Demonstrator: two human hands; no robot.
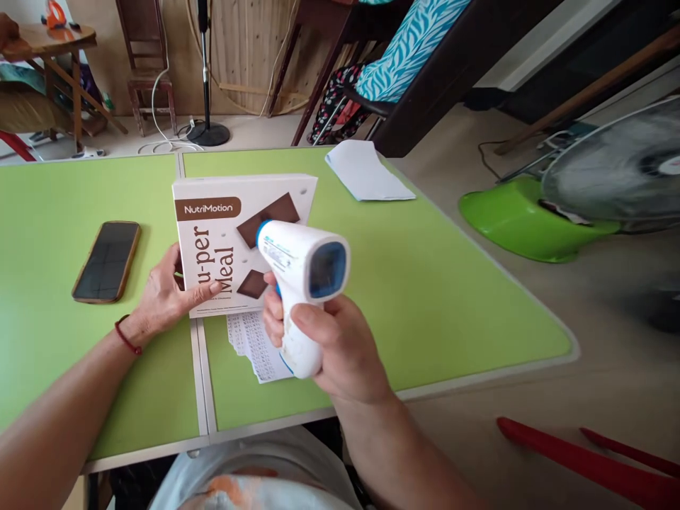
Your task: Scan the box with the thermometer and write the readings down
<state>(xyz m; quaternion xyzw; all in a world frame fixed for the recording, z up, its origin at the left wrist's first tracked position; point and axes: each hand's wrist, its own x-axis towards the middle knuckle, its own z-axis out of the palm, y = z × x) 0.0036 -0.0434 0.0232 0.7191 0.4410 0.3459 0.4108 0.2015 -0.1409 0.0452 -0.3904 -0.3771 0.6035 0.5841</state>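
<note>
Taking the white box (241,237) as my marker, the phone (107,261) lies flat and dark-screened well to its left on the green table (451,283), apart from everything else.

My left hand (167,294) comes in from the lower left, a red band at the wrist, and rests against the box's lower left corner. The fingers are spread loosely along its front face and lower edge, steadying it rather than gripping it tight. The box itself lies near the seam between the two table halves, brown label at the top, brown squares and large brown lettering across its white front. A printed paper sheet (255,347) sticks out from under its near edge.

Just in front of the box, to the lower right of its face, I hold the thermometer (300,283): a white pistol-shaped body with blue trim, its screen turned toward me. My right hand (329,343) is wrapped firmly round the handle, thumb across the side, forefinger curled at the front, forearm rising from the bottom edge.

Beyond the box's far right corner a folded white paper (366,172) lies near the table edge, and farther right a fan (610,177) on a green base stands on the floor.
</note>
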